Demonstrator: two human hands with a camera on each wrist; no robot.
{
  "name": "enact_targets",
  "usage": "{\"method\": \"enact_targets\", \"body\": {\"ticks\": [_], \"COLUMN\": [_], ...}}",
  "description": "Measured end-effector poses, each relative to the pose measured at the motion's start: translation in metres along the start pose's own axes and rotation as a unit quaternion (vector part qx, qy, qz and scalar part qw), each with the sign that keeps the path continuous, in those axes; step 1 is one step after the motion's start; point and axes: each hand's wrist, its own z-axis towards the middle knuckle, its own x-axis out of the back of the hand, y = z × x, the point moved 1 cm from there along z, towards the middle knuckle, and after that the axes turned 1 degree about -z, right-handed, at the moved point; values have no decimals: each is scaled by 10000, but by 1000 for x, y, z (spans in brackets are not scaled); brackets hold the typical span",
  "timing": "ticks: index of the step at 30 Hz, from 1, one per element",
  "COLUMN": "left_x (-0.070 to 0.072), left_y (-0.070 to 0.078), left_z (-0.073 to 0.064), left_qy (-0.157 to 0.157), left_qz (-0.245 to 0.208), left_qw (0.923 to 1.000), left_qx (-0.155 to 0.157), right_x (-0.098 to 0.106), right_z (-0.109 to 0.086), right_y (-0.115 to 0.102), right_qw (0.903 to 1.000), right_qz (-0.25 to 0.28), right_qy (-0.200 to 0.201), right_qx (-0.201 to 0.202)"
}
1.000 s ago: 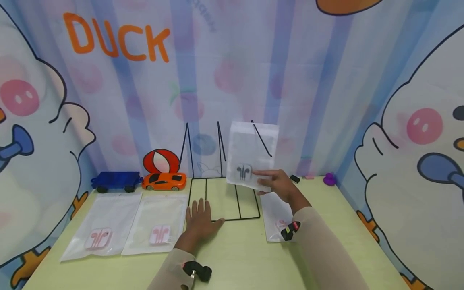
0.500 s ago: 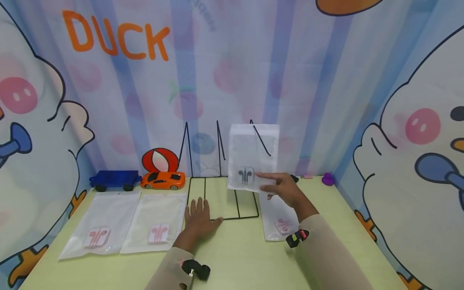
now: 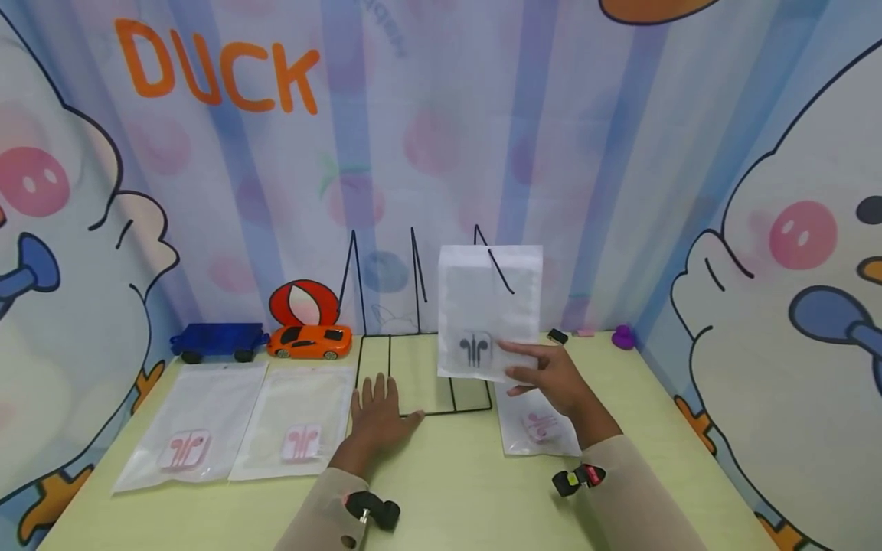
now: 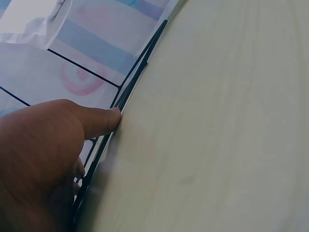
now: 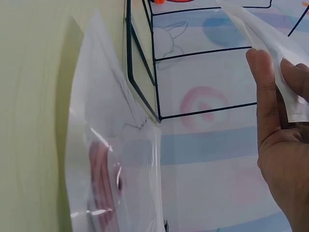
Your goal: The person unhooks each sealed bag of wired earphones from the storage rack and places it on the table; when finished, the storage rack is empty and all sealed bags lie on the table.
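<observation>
A white, clear-fronted packet of black earphones [image 3: 489, 295] hangs from the right prong of a black wire display rack [image 3: 455, 413], the prong's front part showing before the packet. My right hand [image 3: 554, 379] pinches its lower right edge, thumb on one face and fingers on the other in the right wrist view. Spread on the rack's base, my left hand [image 3: 377, 417] has straight fingers, and its thumb [image 4: 104, 121] lies along the front wire in the left wrist view. Below my right hand, a packet of pink earphones [image 3: 537, 428] lies on the table.
Two more packets, a left one [image 3: 175, 467] and a nearer one [image 3: 276, 463], lie left of the rack with pink earphones. Behind them stand a blue toy trailer [image 3: 219, 340], an orange toy car [image 3: 310, 343] and a red-and-white ball [image 3: 305, 304]. A purple toy [image 3: 623, 337] sits back right.
The packet of black earphones has shifted down and slightly right along the prong, toward me, with my right hand still pinching it. My left hand stays on the rack's base.
</observation>
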Motion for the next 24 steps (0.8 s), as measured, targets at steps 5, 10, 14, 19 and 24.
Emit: {"method": "enact_targets", "body": {"ticks": [5, 10, 14, 19, 24], "left_x": [1, 0, -1, -1, 0], "left_y": [-1, -1, 0, 1, 2], "left_z": [-1, 0, 1, 3, 1], "left_qy": [27, 34, 25, -9, 31], "left_qz": [-29, 20, 61, 87, 110], "left_qw": [10000, 10000, 10000, 10000, 9999], "left_qx": [-14, -41, -40, -18, 20], "right_x": [-3, -7, -9, -9, -8], "right_z": [-13, -27, -40, -52, -63], "right_y": [-3, -4, -5, -6, -7], "right_qw": [9999, 9999, 9999, 9995, 9998], "right_qz": [39, -17, 3, 51, 54], "right_qy": [-5, 42, 111, 214, 82], "right_qx": [-124, -141, -104, -217, -188]}}
